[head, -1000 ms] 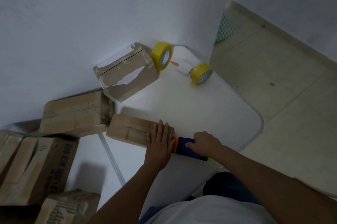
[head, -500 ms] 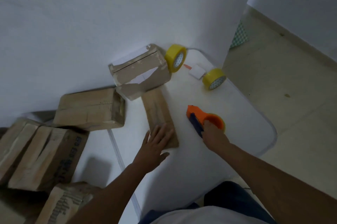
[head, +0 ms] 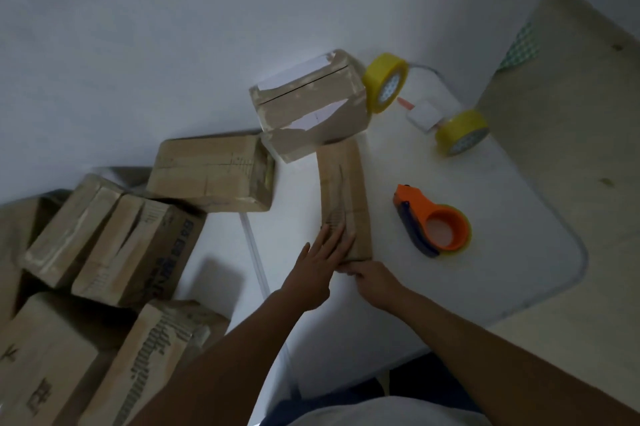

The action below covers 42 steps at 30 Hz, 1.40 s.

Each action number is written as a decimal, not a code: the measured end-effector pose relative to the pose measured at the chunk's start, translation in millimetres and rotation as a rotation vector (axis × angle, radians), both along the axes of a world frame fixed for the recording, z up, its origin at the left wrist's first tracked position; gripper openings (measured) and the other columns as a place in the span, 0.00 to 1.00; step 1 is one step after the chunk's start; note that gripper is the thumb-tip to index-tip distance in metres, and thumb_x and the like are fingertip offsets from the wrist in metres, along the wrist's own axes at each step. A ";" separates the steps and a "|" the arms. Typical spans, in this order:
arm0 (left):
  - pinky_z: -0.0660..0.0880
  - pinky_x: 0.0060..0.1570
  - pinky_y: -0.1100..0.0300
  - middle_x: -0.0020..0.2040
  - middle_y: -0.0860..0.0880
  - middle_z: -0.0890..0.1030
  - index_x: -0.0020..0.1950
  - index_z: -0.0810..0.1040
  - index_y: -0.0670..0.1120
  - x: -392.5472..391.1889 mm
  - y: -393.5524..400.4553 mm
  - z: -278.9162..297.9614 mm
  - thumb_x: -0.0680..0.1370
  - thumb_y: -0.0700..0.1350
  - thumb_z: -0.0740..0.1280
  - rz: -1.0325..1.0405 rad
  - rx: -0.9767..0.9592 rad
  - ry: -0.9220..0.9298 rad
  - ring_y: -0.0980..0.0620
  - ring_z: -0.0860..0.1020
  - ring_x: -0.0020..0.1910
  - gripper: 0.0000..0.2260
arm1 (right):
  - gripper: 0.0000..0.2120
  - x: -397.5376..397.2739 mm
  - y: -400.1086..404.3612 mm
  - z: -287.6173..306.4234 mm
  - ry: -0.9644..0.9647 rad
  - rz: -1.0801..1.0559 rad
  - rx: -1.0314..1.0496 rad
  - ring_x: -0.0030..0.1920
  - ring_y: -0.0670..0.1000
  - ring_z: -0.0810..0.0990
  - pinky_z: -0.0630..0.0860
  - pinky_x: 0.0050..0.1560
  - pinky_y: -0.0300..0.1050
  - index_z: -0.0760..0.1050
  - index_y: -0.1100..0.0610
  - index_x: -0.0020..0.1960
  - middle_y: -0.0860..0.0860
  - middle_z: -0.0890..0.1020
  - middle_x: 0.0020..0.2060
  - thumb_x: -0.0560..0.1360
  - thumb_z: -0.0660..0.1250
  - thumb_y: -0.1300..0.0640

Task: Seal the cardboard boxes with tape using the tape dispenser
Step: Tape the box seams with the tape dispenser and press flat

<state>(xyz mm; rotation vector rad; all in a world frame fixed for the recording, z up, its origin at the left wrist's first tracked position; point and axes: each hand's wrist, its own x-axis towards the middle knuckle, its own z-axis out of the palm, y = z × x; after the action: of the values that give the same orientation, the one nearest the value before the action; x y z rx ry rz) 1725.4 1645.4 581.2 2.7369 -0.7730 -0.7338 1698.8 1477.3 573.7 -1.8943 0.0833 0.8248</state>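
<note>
Nearest, both forearms reaching in from the bottom edge over a white tabletop (head: 519, 273). Left hand (head: 313, 269) laid flat, fingers straight and slightly spread, fingertips resting on the near end of a long narrow cardboard box (head: 344, 197). Right hand (head: 372, 278) at that same near end, fingers curled against the box's edge (whether pinching a flap or tape there cannot be told). Box lying lengthwise, pointing away toward the wall.

Just right of the box, apart from both hands: orange tape dispenser (head: 434, 226) with a dark blue handle, lying on the tabletop, untouched.

To the left, lower down beside the tabletop, a heap of larger printed cartons (head: 114, 252) (print too blurred to read). Beyond those, a medium brown box (head: 214, 171) lying near the tabletop's left edge.

Further back, touching the far end of the narrow box, a taped box with white paper patches (head: 310, 103), tilted against the white wall (head: 173, 27). Right beside it, an upright yellow tape roll (head: 386, 82) standing on edge. Further right, a small white pad (head: 424, 113), and just past that a second yellow tape roll (head: 462, 132) near the tabletop's right edge. Pale floor (head: 571, 113) beyond.
</note>
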 end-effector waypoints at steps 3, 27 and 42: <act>0.53 0.75 0.41 0.78 0.57 0.31 0.79 0.34 0.57 0.7 2.2 -1.5 0.72 0.29 0.62 -0.018 0.013 -0.023 0.50 0.31 0.77 0.49 | 0.13 6.7 -5.2 -9.5 0.124 -0.141 -0.063 0.54 0.53 0.77 0.73 0.50 0.35 0.79 0.59 0.62 0.56 0.79 0.59 0.79 0.62 0.63; 0.53 0.77 0.52 0.81 0.51 0.54 0.79 0.58 0.50 5.4 -3.6 32.2 0.81 0.39 0.63 0.133 -0.208 -0.120 0.51 0.55 0.79 0.28 | 0.08 32.1 -99.4 32.1 -0.187 -0.205 -0.618 0.37 0.48 0.71 0.70 0.42 0.48 0.64 0.50 0.44 0.49 0.72 0.39 0.81 0.58 0.57; 0.77 0.45 0.57 0.43 0.46 0.86 0.51 0.83 0.44 49.9 -93.0 70.9 0.81 0.50 0.64 1.351 -0.952 0.760 0.50 0.83 0.43 0.12 | 0.12 62.6 -148.9 89.4 -0.333 -0.035 -0.346 0.39 0.60 0.78 0.66 0.35 0.46 0.73 0.63 0.48 0.62 0.79 0.39 0.83 0.53 0.59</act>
<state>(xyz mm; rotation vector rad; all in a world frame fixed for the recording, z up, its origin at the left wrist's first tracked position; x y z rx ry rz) 1775.3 1552.4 652.0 1.3454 0.7048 -0.6523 1761.4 1328.4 663.1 -2.3254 0.0560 0.4823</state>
